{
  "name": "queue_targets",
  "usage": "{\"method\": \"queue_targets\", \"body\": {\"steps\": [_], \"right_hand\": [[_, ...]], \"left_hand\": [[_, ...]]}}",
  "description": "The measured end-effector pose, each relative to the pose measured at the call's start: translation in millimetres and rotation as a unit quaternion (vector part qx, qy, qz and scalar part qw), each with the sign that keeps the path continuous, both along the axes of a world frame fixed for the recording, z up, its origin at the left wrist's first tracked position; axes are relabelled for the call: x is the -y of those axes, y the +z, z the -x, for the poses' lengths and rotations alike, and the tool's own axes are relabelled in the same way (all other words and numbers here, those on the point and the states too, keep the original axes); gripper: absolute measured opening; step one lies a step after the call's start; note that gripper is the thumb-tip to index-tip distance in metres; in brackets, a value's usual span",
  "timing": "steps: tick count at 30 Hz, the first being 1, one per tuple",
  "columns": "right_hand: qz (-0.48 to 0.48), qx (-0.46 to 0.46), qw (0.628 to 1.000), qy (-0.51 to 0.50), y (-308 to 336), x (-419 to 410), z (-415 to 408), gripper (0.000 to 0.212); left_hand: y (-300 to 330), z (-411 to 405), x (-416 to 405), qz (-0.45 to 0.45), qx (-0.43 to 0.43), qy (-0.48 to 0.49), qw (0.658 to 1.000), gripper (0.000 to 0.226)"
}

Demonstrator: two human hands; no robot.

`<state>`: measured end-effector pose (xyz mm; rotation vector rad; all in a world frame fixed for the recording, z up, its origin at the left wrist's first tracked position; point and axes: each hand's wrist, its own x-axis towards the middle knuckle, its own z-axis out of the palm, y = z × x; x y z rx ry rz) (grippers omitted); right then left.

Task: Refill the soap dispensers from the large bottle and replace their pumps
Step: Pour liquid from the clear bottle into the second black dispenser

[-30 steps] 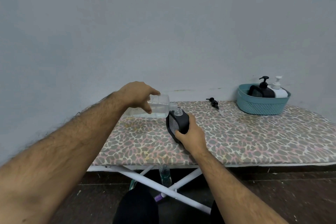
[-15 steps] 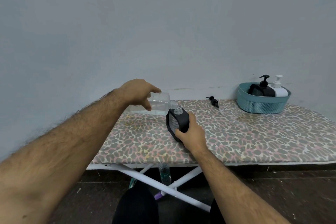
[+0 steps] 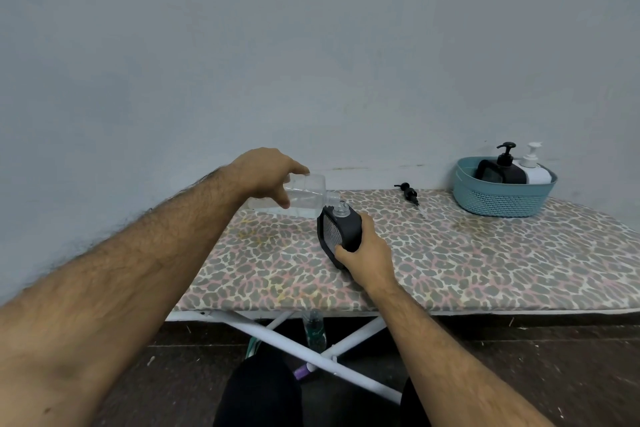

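My left hand (image 3: 268, 174) grips a large clear bottle (image 3: 304, 196) tipped on its side, its neck resting at the mouth of a black soap dispenser (image 3: 341, 229). That dispenser stands on the leopard-print board (image 3: 485, 253) with its pump off, held from behind by my right hand (image 3: 367, 253). A loose black pump (image 3: 408, 191) lies on the board farther back. Clear liquid sits low in the tipped bottle.
A teal basket (image 3: 502, 199) at the back right holds a black dispenser (image 3: 502, 168) and a white dispenser (image 3: 533, 168), both with pumps on. A small bottle (image 3: 313, 331) stands on the floor under the board among white legs. A plain wall is close behind.
The bottle's rear end has risen a little, tilting the neck further down onto the dispenser mouth. My right hand has kept the dispenser in place.
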<state>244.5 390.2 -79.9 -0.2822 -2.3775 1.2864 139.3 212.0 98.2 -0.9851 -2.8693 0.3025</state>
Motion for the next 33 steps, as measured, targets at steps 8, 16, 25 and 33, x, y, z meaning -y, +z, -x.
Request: {"method": "queue_targets", "body": {"steps": [8, 16, 25, 33], "right_hand": [[-0.01, -0.004, 1.0, -0.004, -1.1, -0.3, 0.6, 0.073], [-0.009, -0.003, 1.0, -0.004, -1.4, -0.4, 0.5, 0.074], [-0.002, -0.003, 1.0, -0.006, 0.2, 0.6, -0.7, 0.071], [-0.002, 0.003, 1.0, -0.005, 0.5, 0.6, 0.1, 0.072]], "left_hand": [[1.1, -0.9, -0.4, 0.003, -0.002, -0.002, 1.0, 0.084], [1.1, 0.4, -1.7, 0.007, -0.012, -0.004, 1.0, 0.084], [2.8, -0.2, -3.2, 0.013, -0.014, 0.0, 1.0, 0.084], [3.1, 0.1, -4.0, 0.013, -0.02, 0.003, 1.0, 0.084]]}}
